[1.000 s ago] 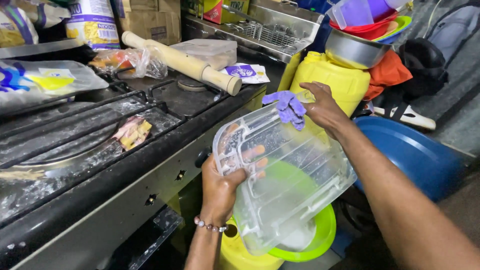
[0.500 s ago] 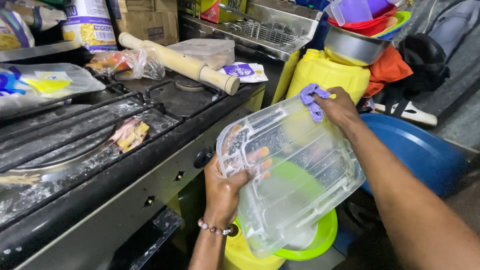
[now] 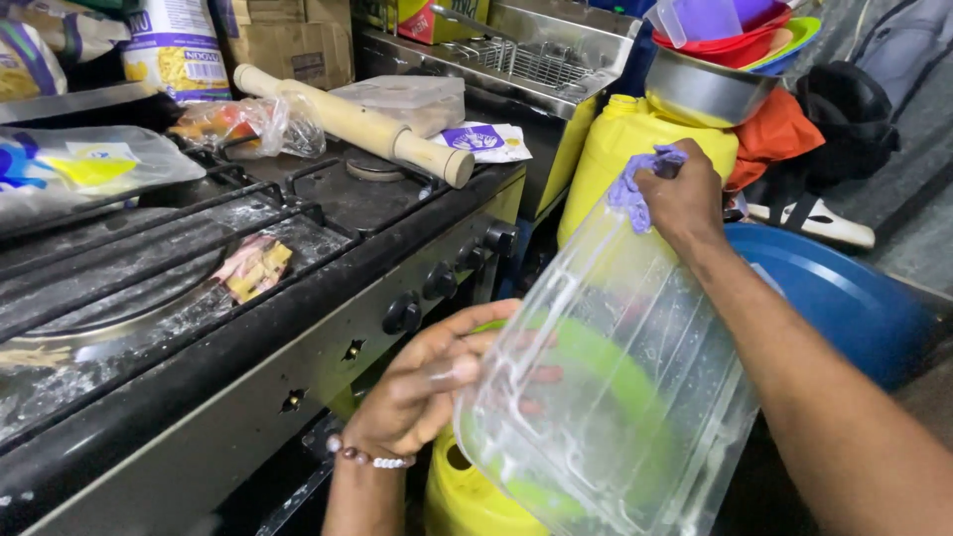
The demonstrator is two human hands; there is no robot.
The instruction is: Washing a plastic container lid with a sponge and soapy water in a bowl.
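A clear, rigid plastic container (image 3: 615,397), rectangular with rounded corners and streaked with moisture, is being held tilted in front of a black gas stove (image 3: 199,328). Its long axis is running from lower left, near the camera, to upper right, and its open side is facing the left hand (image 3: 437,382). That hand is gripping the near rim, fingers curled inside and showing through the wall. The right hand (image 3: 685,194) is closed around a crumpled purple cloth (image 3: 635,184), pressing it on the far upper end. Beneath the container, a lime-green bowl (image 3: 586,377) is sitting on a yellow jerrycan (image 3: 467,491). A wooden rolling pin (image 3: 357,124) is lying on the floury stove top.
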